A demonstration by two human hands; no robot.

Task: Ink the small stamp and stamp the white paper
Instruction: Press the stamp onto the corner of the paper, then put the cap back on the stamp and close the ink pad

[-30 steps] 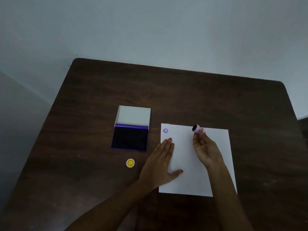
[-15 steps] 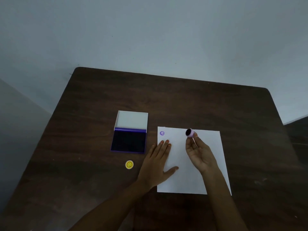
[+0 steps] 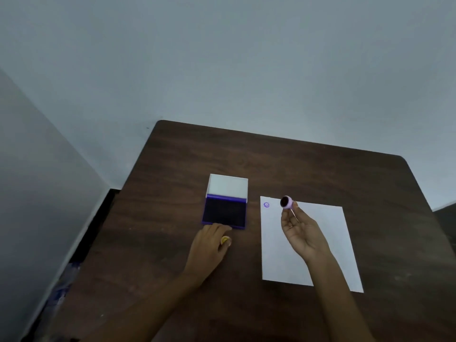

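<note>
Dark wood-grain table (image 3: 308,169), rounded corners, set against a pale blue-grey wall; dim light.

Nearest the person: two bare forearms reach in from the near edge. Left hand (image 3: 209,245) is palm-down on the table just in front of the ink pad, fingers curled over a small yellow disc (image 3: 225,240). It looks like a cap or a second stamp, but I cannot tell which. Whether it is pinched or only covered is not clear.

Right hand (image 3: 302,233) is raised over the white paper (image 3: 328,243), palm turned up. Thumb and fingertips pinch the small stamp (image 3: 286,202) by its pale purple barrel, and the dark inked face tilts toward the camera, off the sheet. The paper lies flat, to the right of the pad and apart from it, with no hand pressing on it.

Further out: one purple imprint (image 3: 266,205) sits near the paper's far left corner, so at least one impression is made. The ink pad (image 3: 225,213) is open, dark pad surface exposed, with its white lid (image 3: 228,185) hinged back on the far side.

Handling judgement:
- The stamp is probably light, rigid plastic.
- Best grip is around the barrel sides, fingers clear of the wet face.
- It should be pressed down squarely, since a tilt would likely give a partial print.
- The paper is thin and may slide if not steadied.
</note>
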